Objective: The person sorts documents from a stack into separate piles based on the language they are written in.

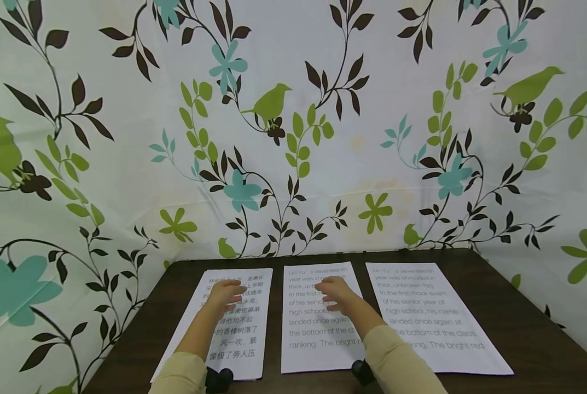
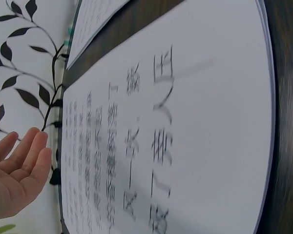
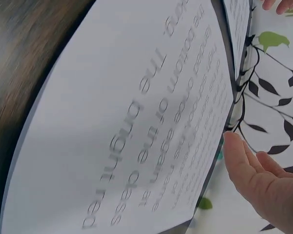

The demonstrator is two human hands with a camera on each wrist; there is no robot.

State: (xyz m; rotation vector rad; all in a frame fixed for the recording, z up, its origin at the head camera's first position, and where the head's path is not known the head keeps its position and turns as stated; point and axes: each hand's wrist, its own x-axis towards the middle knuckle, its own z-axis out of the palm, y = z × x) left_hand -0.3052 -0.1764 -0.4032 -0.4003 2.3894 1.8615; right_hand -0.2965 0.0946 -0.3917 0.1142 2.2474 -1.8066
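Three paper stacks or sheets lie side by side on a dark wooden table. My left hand (image 1: 222, 295) hovers over the left stack of paper (image 1: 236, 350), printed with Chinese text; its fingers are relaxed and hold nothing. Over the middle paper (image 1: 318, 350), printed in English, is my right hand (image 1: 340, 295), fingers loosely spread and nothing in them. The right paper (image 1: 441, 328) carries similar English text and is partly covered by the right sleeve. In the left wrist view, the left hand (image 2: 19, 170) shows apart from the page, and in the right wrist view the right hand (image 3: 259, 180) does too.
The dark table (image 1: 534, 350) extends beyond the papers on both sides. Behind it hangs a white cloth (image 1: 323, 208) patterned with leaves, birds and flowers. Dark wrist-camera mounts (image 1: 218, 378) sit by both sleeves.
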